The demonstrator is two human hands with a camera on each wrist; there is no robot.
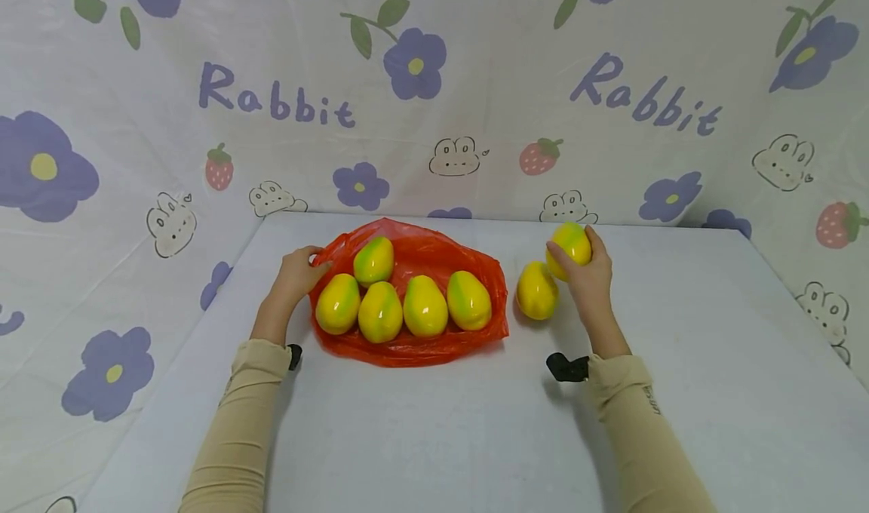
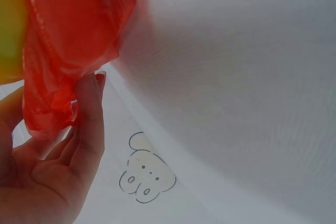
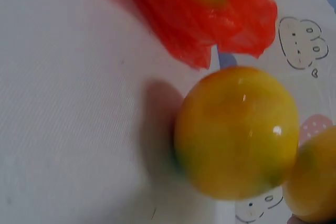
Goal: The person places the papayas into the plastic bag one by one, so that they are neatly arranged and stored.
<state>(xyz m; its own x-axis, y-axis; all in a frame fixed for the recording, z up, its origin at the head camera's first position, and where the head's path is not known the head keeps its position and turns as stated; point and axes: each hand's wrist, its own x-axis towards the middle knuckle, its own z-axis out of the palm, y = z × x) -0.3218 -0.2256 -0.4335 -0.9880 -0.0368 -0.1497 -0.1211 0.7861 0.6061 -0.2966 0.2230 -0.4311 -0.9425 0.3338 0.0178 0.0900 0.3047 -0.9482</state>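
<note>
A red plastic bag (image 1: 407, 353) lies spread on the table, its mouth facing up, with several glossy yellow-green mangoes (image 1: 425, 306) resting in it. At its left end my left hand (image 1: 296, 273) grips the bag's edge; in the left wrist view the red film (image 2: 50, 111) sits between thumb and fingers. My right hand (image 1: 589, 271) holds a mango (image 1: 573, 244) between thumb and fingers, to the right of the bag. Just below that one, another mango (image 1: 537, 291) lies on the table, and it fills the middle of the right wrist view (image 3: 236, 135).
The white table (image 1: 421, 437) runs back to a cloth backdrop (image 1: 489, 45) printed with flowers, rabbits and strawberries. Each wrist carries a black camera mount, the right one (image 1: 567, 367) standing close over the tabletop.
</note>
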